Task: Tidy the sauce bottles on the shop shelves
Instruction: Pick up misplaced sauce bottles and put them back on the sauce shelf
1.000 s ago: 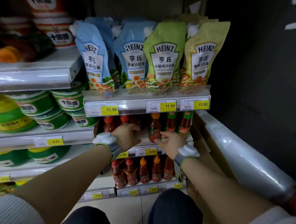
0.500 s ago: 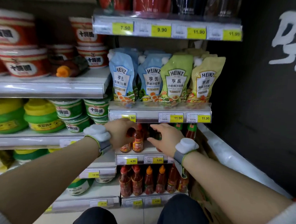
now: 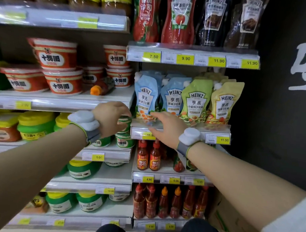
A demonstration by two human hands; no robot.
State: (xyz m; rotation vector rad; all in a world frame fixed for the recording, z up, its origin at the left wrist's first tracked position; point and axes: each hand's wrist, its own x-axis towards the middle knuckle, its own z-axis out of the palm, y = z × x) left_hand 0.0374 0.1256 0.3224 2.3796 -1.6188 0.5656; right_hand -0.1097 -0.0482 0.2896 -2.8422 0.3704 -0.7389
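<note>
Both hands reach toward the shelves, holding nothing. Left hand [image 3: 110,118] is curled loosely in front of the green-lidded tubs [image 3: 124,132], fingers bent; contact with them cannot be told. Right hand [image 3: 167,128] is spread flat, fingertips at the front edge of the pouch shelf [image 3: 218,128], just below the blue pouch [image 3: 146,97]. Red sauce bottles [image 3: 148,156] stand on the shelf under the right wrist; one orange-capped bottle [image 3: 101,88] lies on its side among the red tubs [image 3: 60,80].
</note>
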